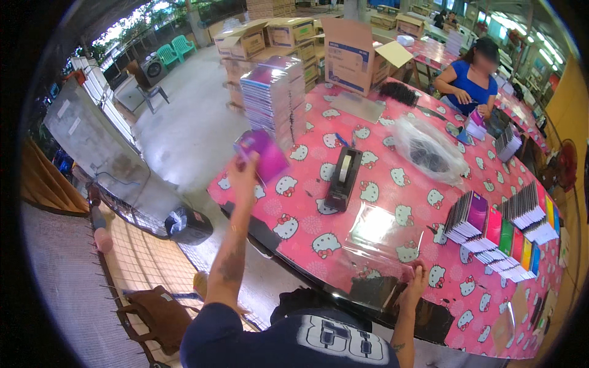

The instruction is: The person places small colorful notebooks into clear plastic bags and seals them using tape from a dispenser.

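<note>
Purple notebook pack [268, 157] is held in the left hand [244, 175], raised over the near-left edge of the desk [297, 202], just to the near side of a tall stack of notebooks [270, 101]. Fingers of the left hand are closed on its left side; the right side is unsupported. Blur and shine obscure its thickness and any wrapping.

Judged handling: light, fairly stiff across the cover, liable to flex at the free end. The glossy face is probably slippery. Fragility is rated low, though corners could dent. Advised hold: one edge near mid-length, thumb on the upper cover, other fingers beneath.

The right hand [417, 282] is at the near-right corner of a clear plastic sheet [392, 244] on the desk. Its fingers are bent and close together; whether they pinch the film or merely touch it cannot be told. The film is judged thin, limp and easily creased, best taken by a corner.

Further out, a black tape dispenser [343, 181] sits to the far-left of the sheet. A clear bag [426, 153] with dark contents lies farther right, and coloured notebooks [472, 224] stand in rows at the right. An open carton [350, 61] is at the far end; a co-worker [478, 80] in blue occupies the far-right side.
</note>
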A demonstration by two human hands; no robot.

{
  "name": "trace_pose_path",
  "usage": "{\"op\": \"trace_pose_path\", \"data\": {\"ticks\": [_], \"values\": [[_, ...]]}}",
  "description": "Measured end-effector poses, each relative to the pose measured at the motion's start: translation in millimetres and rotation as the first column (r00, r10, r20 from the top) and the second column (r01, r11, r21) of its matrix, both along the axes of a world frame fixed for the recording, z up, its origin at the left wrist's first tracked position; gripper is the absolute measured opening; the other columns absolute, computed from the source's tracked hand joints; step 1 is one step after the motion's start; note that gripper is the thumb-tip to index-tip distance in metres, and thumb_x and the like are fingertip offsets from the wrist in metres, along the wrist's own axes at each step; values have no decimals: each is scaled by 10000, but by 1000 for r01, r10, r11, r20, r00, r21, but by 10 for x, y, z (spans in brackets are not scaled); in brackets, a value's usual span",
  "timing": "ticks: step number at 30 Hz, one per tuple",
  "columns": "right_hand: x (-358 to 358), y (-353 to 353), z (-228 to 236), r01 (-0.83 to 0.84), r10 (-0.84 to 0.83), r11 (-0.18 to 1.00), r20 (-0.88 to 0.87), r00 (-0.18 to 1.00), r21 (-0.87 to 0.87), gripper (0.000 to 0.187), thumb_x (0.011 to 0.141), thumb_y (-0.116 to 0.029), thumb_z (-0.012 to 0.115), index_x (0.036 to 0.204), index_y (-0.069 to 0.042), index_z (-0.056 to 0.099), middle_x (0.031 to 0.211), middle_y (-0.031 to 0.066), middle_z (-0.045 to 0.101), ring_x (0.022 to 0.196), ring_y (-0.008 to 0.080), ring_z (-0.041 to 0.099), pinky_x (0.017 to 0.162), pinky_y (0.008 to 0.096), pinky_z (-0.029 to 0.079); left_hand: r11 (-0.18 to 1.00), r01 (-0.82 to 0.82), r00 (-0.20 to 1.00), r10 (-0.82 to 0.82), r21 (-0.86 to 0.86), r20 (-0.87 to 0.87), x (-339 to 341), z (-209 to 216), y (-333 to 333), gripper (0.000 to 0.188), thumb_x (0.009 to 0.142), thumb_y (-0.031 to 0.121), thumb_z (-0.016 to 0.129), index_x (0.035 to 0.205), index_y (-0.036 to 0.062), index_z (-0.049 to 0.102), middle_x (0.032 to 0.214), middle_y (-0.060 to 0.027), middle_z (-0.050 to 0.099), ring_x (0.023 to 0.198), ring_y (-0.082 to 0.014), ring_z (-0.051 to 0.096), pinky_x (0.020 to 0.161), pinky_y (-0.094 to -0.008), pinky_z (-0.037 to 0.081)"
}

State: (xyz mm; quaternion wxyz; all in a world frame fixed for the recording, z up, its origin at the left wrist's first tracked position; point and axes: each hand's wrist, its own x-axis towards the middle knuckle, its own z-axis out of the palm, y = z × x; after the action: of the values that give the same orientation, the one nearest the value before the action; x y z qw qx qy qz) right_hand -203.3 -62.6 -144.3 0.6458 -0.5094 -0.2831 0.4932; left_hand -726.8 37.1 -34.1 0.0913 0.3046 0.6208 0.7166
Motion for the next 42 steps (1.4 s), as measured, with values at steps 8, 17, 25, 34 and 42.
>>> {"op": "trace_pose_path", "data": {"ticks": [8, 17, 25, 34, 42], "values": [[502, -407, -236, 161, -138, 984, 246, 959, -74, 250, 1023, -211, 581, 1226, -67, 607, 1138, 25, 627, 1007, 130, 611, 854, 278, 479, 666, -415, 910, 307, -620, -279, -1162, -338, 1108, 736, 794, 594, 761, 1017, -105, 700, 791, -191, 703, 788, -327, 689, 709, -445, 545], [815, -950, -331, 372, -313, 917, 315, 896, -145, 236, 1039, -217, 546, 1202, -60, 611, 1097, 28, 634, 997, 126, 607, 828, 273, 487, 929, 293, 920, -209, -225, 332, -1600, -467, 1131, 704, 807, 564, 758, 1296, 86, 587, 1134, -45, 641, 973, -180, 604, 820, -417, 484], [831, -889, -392, 299, -218, 936, 360, 907, -185, 214, 1040, -213, 545, 1177, -62, 614, 1092, 29, 639, 970, 119, 613, 790, 260, 499, 962, 273, 883, -253, 6, 396, -1760, -650, 951, 433, 855, 434, 732, 1131, 120, 616, 982, -16, 612, 888, -159, 609, 716, -401, 504], [853, -810, -239, 220, -164, 949, 239, 957, -226, 254, 1010, -231, 603, 1200, -63, 629, 1064, 14, 633, 922, 117, 626, 756, 261, 519, 991, 6, 908, -61, 133, 415, -1656, -711, 1383, 517, 873, 366, 692, 1248, 43, 541, 1159, -118, 631, 1028, -244, 621, 909, -393, 506], [568, -449, 2348, -306, 369, 790, -15, 929, 532, 596, 1010, -473, 503, 1315, 35, 561, 1262, 136, 620, 1166, 257, 590, 1023, 448, 435, 988, -152, 834, 144, 29, -533, 1390, -334, 990, 518, 909, 186, 645, 1328, -91, 513, 1265, -218, 569, 1166, -335, 547, 1025, -445, 424]]}}
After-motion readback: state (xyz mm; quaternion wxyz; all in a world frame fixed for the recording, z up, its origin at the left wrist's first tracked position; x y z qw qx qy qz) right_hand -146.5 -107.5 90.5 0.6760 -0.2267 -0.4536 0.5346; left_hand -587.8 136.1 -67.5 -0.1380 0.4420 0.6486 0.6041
